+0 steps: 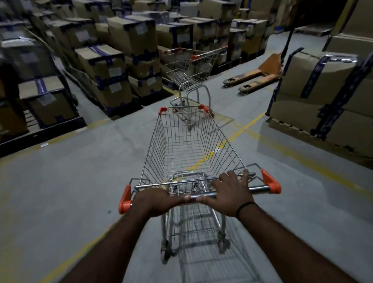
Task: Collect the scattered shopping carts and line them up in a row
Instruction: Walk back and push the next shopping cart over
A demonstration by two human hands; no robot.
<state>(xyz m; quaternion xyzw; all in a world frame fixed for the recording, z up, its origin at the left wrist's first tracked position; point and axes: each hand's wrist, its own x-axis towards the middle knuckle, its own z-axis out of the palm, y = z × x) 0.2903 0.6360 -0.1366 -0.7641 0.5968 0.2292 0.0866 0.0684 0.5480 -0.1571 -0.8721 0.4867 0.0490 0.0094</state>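
Observation:
A wire shopping cart [187, 145] with orange corner caps stands right in front of me on the grey floor, its basket empty. My left hand [156, 200] grips the cart's metal handle bar on the left. My right hand [230, 192] holds the same bar to the right, fingers reaching over it, a black band on the wrist. A second wire cart [189, 72] stands straight ahead, its basket higher and tilted, its base just beyond the front of my cart.
Stacks of taped cardboard boxes [112, 64] line the left side and back. More large boxes [331, 93] stand on the right. An orange pallet jack [259, 75] lies on the floor ahead right. Yellow lines [247, 125] mark the floor.

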